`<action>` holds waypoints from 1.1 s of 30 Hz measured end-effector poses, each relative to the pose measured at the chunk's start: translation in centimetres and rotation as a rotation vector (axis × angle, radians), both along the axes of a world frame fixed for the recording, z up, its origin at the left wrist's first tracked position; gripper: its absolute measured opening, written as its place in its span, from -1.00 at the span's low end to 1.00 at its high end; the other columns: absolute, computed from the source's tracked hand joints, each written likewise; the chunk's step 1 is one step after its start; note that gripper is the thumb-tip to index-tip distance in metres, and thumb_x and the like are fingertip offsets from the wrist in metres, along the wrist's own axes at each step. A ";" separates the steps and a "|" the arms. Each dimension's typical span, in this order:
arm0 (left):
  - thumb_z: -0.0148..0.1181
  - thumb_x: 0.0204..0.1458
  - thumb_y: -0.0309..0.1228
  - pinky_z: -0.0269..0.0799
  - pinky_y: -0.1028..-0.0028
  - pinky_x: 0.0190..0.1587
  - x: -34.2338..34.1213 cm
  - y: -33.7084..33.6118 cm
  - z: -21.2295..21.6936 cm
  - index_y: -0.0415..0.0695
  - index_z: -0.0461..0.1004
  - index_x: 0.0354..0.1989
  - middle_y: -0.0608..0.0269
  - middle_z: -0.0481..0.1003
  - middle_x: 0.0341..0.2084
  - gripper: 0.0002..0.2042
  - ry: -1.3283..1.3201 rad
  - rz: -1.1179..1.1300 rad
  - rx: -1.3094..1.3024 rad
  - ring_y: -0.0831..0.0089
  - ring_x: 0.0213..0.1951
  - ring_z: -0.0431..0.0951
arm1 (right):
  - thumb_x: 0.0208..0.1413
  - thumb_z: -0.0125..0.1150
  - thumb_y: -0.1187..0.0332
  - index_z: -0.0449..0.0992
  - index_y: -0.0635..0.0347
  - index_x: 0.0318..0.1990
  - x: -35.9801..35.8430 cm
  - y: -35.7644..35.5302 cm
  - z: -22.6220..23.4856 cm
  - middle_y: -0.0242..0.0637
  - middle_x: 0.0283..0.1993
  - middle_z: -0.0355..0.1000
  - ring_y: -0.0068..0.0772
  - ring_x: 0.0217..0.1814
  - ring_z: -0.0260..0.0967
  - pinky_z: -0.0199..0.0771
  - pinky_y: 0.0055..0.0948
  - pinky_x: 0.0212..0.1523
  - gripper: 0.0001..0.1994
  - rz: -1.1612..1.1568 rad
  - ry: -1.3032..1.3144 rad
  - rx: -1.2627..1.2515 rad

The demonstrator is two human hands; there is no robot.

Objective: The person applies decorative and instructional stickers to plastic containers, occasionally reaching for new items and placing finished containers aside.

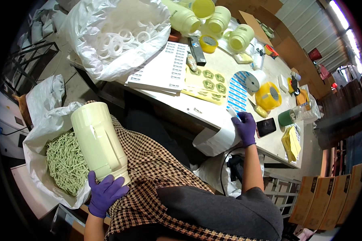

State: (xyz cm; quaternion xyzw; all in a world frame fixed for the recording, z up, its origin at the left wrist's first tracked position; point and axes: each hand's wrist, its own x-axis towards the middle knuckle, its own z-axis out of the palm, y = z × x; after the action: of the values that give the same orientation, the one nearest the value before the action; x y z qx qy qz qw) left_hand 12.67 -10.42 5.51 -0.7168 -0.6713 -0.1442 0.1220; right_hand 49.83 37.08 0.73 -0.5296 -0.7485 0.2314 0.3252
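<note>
A pale yellow-green thermos jug body leans across my lap, its narrower neck toward me and its handle facing up. My left hand, in a purple glove, is closed around the neck end. At the table's near edge my right hand, also gloved in purple, pinches a small white-and-blue sticker. Just beyond it lies a blue-and-white sticker strip, and a white strip curls down over the table edge beside the hand.
A white sack of green sticks stands left of my lap. On the table are a bag of white rings, label sheets, green stickers, yellow tape, a phone and several jug bodies. Cartons stand right.
</note>
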 end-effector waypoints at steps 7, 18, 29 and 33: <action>0.42 -0.04 -0.23 -0.14 -0.34 0.41 0.4 -0.6 -1.0 0.43 0.44 -0.09 0.69 0.52 -0.09 -0.64 0.043 0.054 0.037 0.43 -0.04 0.47 | -0.15 0.58 0.32 0.54 0.25 -0.34 0.5 3.1 2.3 -0.35 -0.42 0.50 -0.50 -0.37 0.44 0.49 -0.42 -0.30 -0.69 0.102 -0.144 -0.352; 0.46 -0.07 -0.22 0.03 -0.27 0.32 0.6 -0.5 -0.8 0.35 0.50 -0.17 0.63 0.52 -0.14 -0.70 0.003 0.061 0.083 0.42 -0.07 0.47 | -0.19 0.57 0.39 0.64 -0.09 -0.34 -4.0 -6.3 5.4 -0.39 -0.16 0.48 -0.14 0.06 0.40 0.35 -0.13 0.08 -0.77 0.182 -0.321 0.787; 0.02 0.29 -0.19 0.41 0.15 0.23 -1.0 -0.6 -1.2 0.15 0.21 0.40 0.17 0.17 0.41 -0.50 0.723 -0.023 0.092 0.26 0.39 0.15 | 0.08 0.38 0.48 0.57 0.13 0.19 -24.9 -13.5 14.3 -0.37 -0.42 0.47 -0.51 -0.38 0.39 0.39 -0.51 -0.23 -0.54 0.944 0.290 0.018; 0.06 0.28 -0.17 0.36 0.22 0.27 -0.8 -1.6 -2.7 0.16 0.17 0.41 0.23 0.17 0.41 -0.48 0.818 0.041 0.039 0.32 0.39 0.15 | 0.21 0.22 0.52 0.08 0.33 0.50 -35.5 -15.5 13.2 -0.50 -0.37 0.39 -0.73 -0.33 0.26 0.36 -0.63 -0.20 -0.29 1.286 0.512 -0.628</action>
State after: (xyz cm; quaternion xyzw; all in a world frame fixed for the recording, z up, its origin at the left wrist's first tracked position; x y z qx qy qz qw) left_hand 11.89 -12.03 2.86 -0.6991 -0.5787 0.1421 0.3952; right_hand 14.33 21.61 13.91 0.0134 -0.7099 0.6932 0.1237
